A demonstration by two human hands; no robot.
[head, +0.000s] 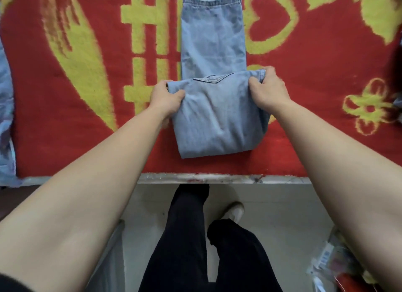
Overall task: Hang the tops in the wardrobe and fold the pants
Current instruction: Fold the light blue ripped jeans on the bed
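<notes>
A pair of light blue jeans (214,41) lies lengthwise on a red and yellow blanket (76,109), legs together, hems at the far end. The near part is doubled over into a thick folded section (217,120) with a pocket seam on top. My left hand (166,97) grips the left corner of that fold's far edge. My right hand (268,87) pinches the right corner of the same edge, fingers curled under the cloth.
More light blue denim (6,109) lies at the blanket's left edge. The table's pale front edge (217,178) runs below the jeans. Under it are my dark trousers and a white shoe (233,211). A crinkled plastic bag (332,261) sits low right.
</notes>
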